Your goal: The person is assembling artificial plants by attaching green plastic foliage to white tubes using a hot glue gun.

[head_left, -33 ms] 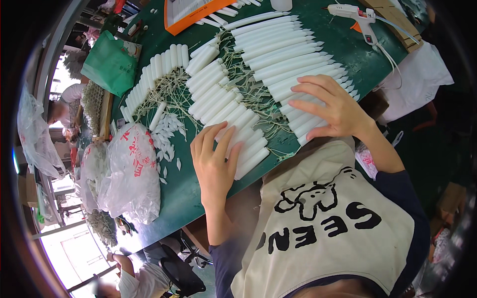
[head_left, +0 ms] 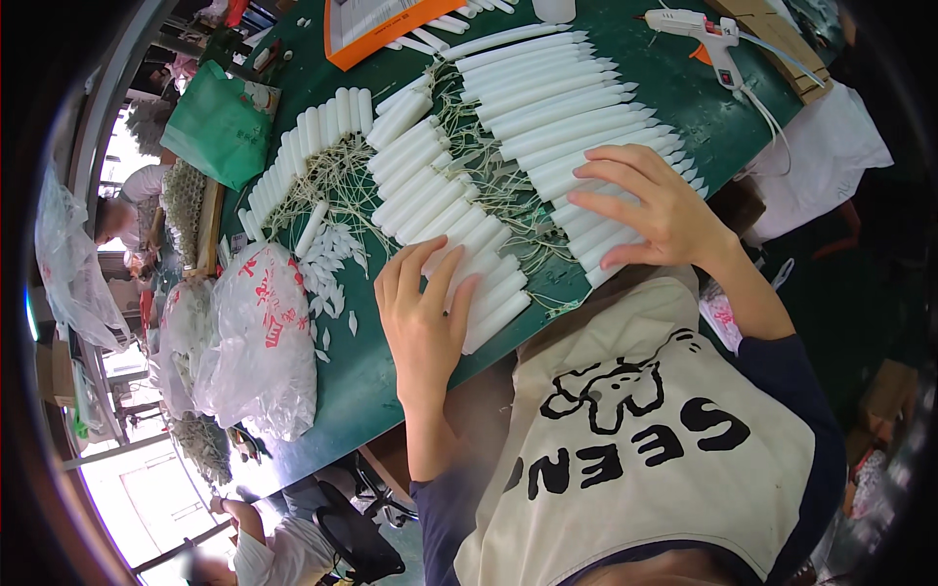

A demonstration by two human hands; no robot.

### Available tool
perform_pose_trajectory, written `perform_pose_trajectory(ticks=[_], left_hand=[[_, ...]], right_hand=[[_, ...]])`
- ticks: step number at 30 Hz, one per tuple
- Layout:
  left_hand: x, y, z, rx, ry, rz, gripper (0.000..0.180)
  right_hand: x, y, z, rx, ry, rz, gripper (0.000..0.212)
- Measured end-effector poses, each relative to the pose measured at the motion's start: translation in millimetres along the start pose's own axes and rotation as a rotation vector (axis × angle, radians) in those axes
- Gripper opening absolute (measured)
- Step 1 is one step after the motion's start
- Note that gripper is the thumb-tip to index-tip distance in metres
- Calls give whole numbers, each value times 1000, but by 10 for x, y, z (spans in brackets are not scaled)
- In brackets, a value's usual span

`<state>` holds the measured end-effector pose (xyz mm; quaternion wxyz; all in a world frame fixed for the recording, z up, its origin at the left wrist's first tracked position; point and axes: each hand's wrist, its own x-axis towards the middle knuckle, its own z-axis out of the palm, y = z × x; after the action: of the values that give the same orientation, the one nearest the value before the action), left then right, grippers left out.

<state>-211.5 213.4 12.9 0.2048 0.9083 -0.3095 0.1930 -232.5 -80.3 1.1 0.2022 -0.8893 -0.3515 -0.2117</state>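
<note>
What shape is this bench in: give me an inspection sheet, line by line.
Surface: green table, much of it covered.
Work items: white sticks in rows, the right-hand row with pointed ends; pale wires between rows.
Clutter: loose white tips, orange box, green bag, clear bag.
Hands: left hand and right hand open, on or just above sticks.
Cables: glue gun's cord runs over the table edge.
Surroundings: seated person, lower left.

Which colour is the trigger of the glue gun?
Orange; the trigger shows best in the head view.
</note>
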Motion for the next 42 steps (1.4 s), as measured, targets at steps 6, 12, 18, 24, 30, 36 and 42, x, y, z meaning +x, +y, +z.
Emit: perform_pose_trajectory(ticks=[6,12,18,24,30,36,42], left_hand=[[160,74,57,77,46,38,17],[220,100,115,44,-28,7,21],[310,158,146,27,-62,-34,24],[352,193,200,98,-88,-19,23],[381,186,228,125,-133,0,23],[392,240,167,170,-109,30,25],[345,243,86,59,-110,-34,27]], right_hand=[[189,66,83,-74,100,58,39],[305,107,171,-65,49,90,29],[359,92,223,-35,-9,118,28],[366,55,245,-49,8,122,30],[334,42,304,-77,33,130,31],[341,34,321,-68,78,127,31],[370,24,313,-43,73,124,27]])
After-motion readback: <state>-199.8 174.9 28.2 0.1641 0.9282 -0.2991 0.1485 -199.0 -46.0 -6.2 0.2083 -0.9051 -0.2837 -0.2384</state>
